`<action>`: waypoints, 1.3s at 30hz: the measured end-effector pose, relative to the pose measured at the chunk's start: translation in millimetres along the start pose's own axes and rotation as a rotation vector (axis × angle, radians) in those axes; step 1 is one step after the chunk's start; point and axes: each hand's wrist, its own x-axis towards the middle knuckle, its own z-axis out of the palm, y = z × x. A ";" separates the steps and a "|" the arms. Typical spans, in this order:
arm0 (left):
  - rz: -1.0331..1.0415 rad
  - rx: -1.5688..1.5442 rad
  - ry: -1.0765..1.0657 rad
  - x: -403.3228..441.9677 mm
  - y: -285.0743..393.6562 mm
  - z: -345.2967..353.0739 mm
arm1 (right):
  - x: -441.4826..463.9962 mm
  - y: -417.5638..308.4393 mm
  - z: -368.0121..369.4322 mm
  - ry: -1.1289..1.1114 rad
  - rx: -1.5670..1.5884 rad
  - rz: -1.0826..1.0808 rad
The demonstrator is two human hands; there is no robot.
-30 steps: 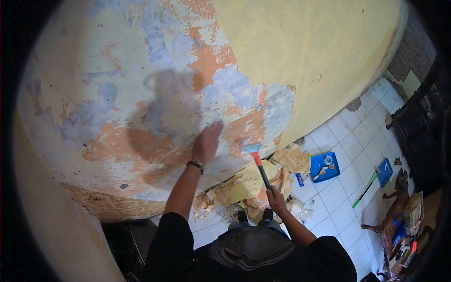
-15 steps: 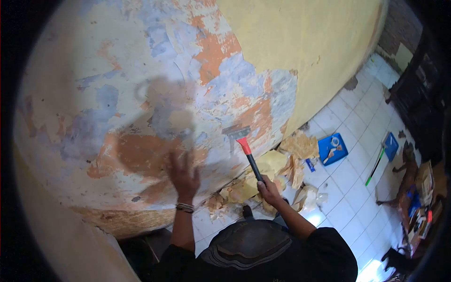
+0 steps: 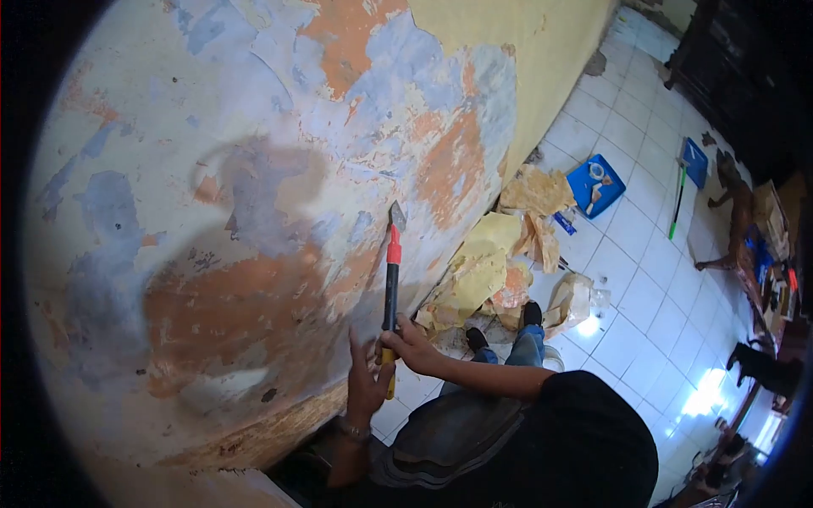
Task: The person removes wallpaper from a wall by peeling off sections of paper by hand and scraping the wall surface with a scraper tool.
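Note:
A long scraper (image 3: 392, 284) with a red neck and a black and yellow handle stands nearly upright in view, its metal blade at the patchy wall (image 3: 254, 296). My right hand (image 3: 408, 345) is closed around the black part of the handle. Close to the yellow lower end is my left hand (image 3: 367, 377), its fingers raised and apart beside the handle; whether it touches the handle is hard to tell. Orange, bluish and cream patches cover the wall, with a shadow across them.
Torn wall covering (image 3: 474, 279) lies on the tiled floor (image 3: 631, 292) along the wall. Farther right are a blue tray (image 3: 596, 185) with tools, a blue dustpan (image 3: 694, 162) with a green-ended stick, and dark furniture (image 3: 728, 72). A black animal (image 3: 762, 368) stands at the right.
The scraper has turned to nearly upright, with its blade moved left and edge-on. My left hand has come from the wall to the handle's lower end. The view has shifted.

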 end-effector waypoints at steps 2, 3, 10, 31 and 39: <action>-0.086 0.069 0.061 -26.6 -5.9 -4.5 | 4.6 0.9 10.2 -0.101 -0.105 0.022; -0.166 0.142 0.079 -36.2 -5.0 -9.3 | 3.1 -7.6 16.9 -0.124 -0.201 -0.004; -0.107 0.427 0.292 -76.7 13.7 -27.7 | 62.2 -14.8 9.3 0.080 -0.080 -0.118; -0.072 0.535 0.101 21.6 32.5 -15.1 | 98.9 -52.5 -33.4 0.400 0.113 -0.078; -0.001 0.455 0.164 30.1 14.6 -12.4 | 101.8 -55.8 -49.1 0.387 0.124 -0.043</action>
